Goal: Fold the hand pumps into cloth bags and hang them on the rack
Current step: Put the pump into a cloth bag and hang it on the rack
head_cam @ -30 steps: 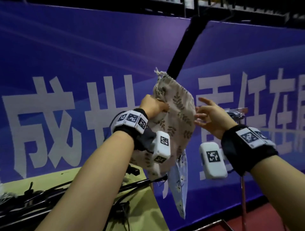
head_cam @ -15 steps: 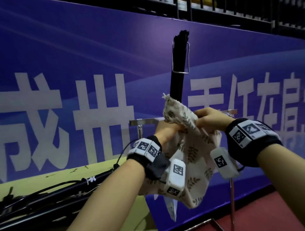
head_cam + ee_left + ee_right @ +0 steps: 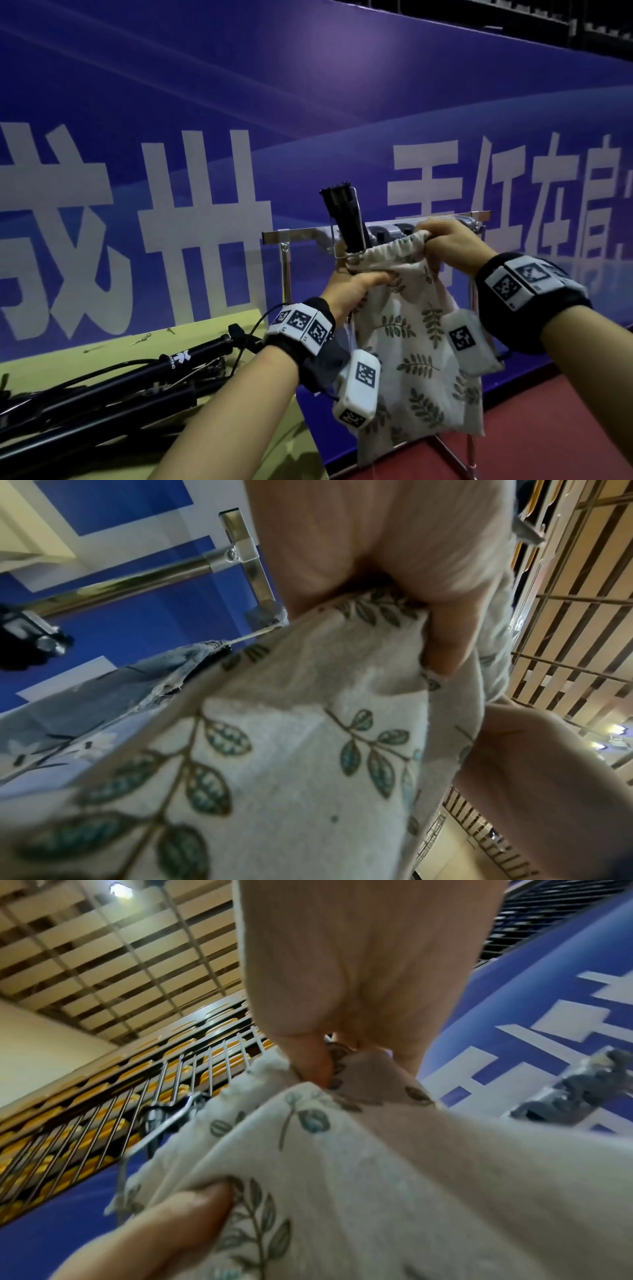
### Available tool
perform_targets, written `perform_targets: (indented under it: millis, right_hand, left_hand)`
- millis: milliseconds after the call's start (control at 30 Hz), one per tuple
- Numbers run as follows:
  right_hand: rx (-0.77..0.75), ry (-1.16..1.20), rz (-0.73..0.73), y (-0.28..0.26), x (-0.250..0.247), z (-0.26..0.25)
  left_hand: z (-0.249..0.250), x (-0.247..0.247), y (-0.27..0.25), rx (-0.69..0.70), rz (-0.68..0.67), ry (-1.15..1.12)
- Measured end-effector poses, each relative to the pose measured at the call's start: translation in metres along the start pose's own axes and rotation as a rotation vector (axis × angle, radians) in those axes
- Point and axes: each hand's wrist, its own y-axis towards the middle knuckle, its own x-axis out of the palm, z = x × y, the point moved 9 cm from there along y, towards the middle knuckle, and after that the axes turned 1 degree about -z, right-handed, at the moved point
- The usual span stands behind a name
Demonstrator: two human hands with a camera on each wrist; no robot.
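A cream cloth bag printed with green leaves hangs in front of the metal rack. A black hand pump sticks up out of the bag's mouth at its left corner. My left hand grips the near left edge of the mouth. My right hand pinches the gathered right edge up by the rack's top bar. The left wrist view shows fingers curled into the bag. In the right wrist view my fingers pinch the bag.
Several black pumps and hoses lie on the yellow-green table at lower left. A blue flowered bag hangs behind on the rack. A blue banner wall stands close behind; red floor lies below right.
My view has dropped and both hands have spread the bag's mouth wide. The right hand has moved right along the rack bar, and the pump's top now shows above the mouth.
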Motion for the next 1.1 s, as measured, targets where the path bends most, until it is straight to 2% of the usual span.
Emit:
perform_targets:
  millis: [167,300,400,567,800,967,1100]
  right_hand:
    - [0.100,0.143,-0.052,-0.008,0.008,0.021]
    - [0.154,0.100,-0.067,-0.015,0.018,0.036]
    - [0.191,0.091,-0.076,-0.024,0.030,0.049]
    - [0.279,0.172,-0.134,-0.036,0.066,0.069]
    - [0.321,0.052,-0.204,-0.039,0.107,0.080]
    - [0.301,0.068,-0.114,-0.037,0.107,0.087]
    - [0.267,0.085,0.053,-0.036,0.101,0.091]
  left_hand:
    - [-0.001,0.004,-0.001,0.025,-0.068,0.039]
    - [-0.016,0.002,-0.001,0.024,-0.025,0.036]
    - [-0.042,0.005,0.000,-0.021,0.007,0.015]
    - [-0.085,0.020,-0.010,-0.065,-0.065,-0.037]
    - [-0.140,0.041,-0.025,-0.176,-0.128,0.017]
    - [-0.147,0.043,-0.024,-0.200,-0.184,0.047]
    - [-0.147,0.040,-0.027,-0.174,-0.191,0.028]
